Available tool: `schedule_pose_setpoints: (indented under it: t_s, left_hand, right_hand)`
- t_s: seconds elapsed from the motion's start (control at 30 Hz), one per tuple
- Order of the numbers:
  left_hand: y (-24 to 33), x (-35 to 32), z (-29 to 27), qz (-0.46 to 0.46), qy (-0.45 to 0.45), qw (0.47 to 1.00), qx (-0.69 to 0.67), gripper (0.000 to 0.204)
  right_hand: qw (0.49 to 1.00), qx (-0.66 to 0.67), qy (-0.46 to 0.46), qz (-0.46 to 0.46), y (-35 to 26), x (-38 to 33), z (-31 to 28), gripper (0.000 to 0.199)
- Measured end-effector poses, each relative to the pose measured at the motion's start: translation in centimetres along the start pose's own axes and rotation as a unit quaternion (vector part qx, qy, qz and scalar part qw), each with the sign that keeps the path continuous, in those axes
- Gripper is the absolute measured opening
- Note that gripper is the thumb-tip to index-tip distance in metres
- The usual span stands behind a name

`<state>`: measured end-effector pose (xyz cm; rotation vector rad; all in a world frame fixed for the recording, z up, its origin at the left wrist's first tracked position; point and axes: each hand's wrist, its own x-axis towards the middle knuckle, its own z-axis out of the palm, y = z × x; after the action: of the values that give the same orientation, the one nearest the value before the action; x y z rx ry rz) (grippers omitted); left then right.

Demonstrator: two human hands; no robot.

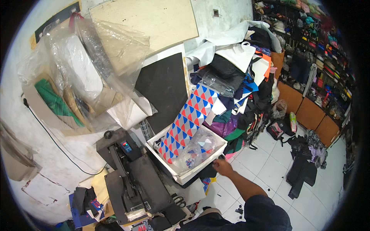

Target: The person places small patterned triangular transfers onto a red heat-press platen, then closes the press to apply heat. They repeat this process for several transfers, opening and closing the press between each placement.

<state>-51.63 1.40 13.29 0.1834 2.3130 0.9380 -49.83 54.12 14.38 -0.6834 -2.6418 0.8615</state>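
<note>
My right hand (223,167) reaches in from the lower right, its fingers curled closed just beside the right corner of a white plastic bin (185,178). A small dark thing shows at the top of the fist, too small to name. Inside the bin lie clear plastic bags (191,154) with small coloured pieces in them. A long sheet printed with red, blue and grey shapes (189,121) stands in the bin and leans toward the back. My left hand is out of the picture.
A black heat press (133,181) with a lit display stands left of the bin, scissors (178,200) near it. A tall heap of fabric and garments (235,88) rises behind. Dark cloth scraps (302,169) lie on the white tiled floor (266,161); crowded shelves (312,50) line the right.
</note>
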Motion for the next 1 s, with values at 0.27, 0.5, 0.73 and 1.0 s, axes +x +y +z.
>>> schedule_pose_setpoints:
  t_s: [0.27, 0.5, 0.73, 1.0]
  left_hand:
    - [-4.1, 2.4, -0.8, 0.044, -0.08, 0.996, -0.006, 0.038]
    - [-6.4, 3.5, -1.2, 0.063, -0.135, 0.989, 0.016, 0.036]
    - [-8.2, 3.8, -2.7, 0.066, -0.157, 0.985, 0.034, 0.033]
    - [-9.9, 3.9, -3.3, 0.045, -0.152, 0.987, 0.034, 0.031]
  right_hand:
    - [0.798, -0.116, -0.573, -0.145, -8.9, -24.6, 6.0, 0.048]
    - [0.712, -0.171, -0.68, -0.038, -16.1, -33.9, 6.6, 0.043]
    - [0.781, -0.079, -0.609, -0.112, -21.4, -36.5, 3.3, 0.083]
    - [0.786, -0.091, -0.571, -0.217, -19.0, -36.2, 7.3, 0.13]
